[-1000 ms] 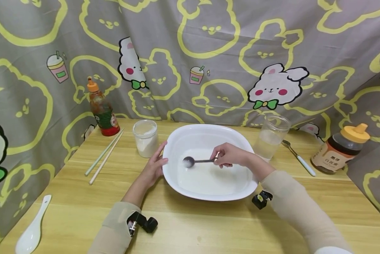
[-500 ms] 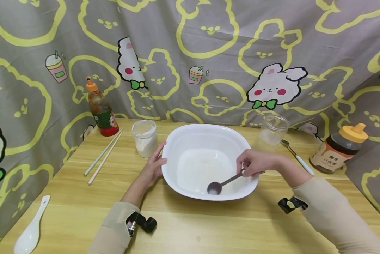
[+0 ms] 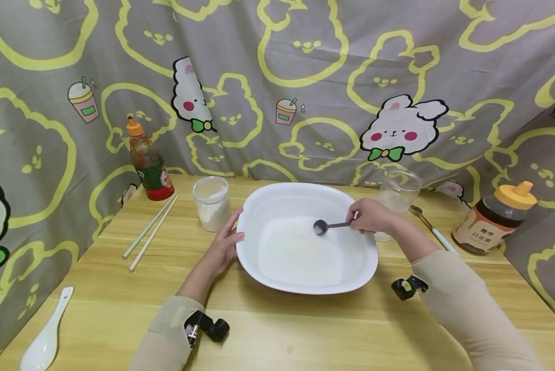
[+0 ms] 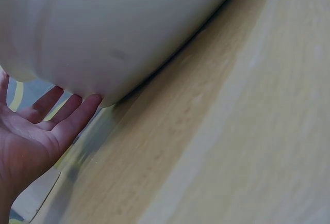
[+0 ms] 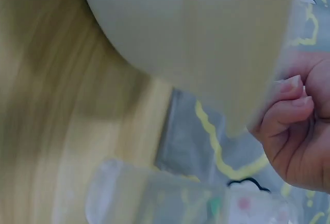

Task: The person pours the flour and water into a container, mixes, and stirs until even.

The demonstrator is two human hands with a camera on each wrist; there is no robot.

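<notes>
A white oval basin stands mid-table, its bottom covered by whitish contents. My left hand is at its left side; in the left wrist view the fairly straight fingers touch the outer wall. My right hand reaches over the right rim and pinches the handle of a dark measuring spoon. The spoon's round bowl overlaps the basin's interior, toward the back right. In the right wrist view the basin wall hides the spoon, while my curled right-hand fingers show beside the rim.
A jar of white powder stands left of the basin, near chopsticks and a sauce bottle. A clear jar, a blue-handled utensil and a honey bottle are at right. A white soup spoon lies front left.
My right hand carried the measuring spoon from the basin's middle toward its front right, then up to the back right. My left hand stayed at the basin's left side.
</notes>
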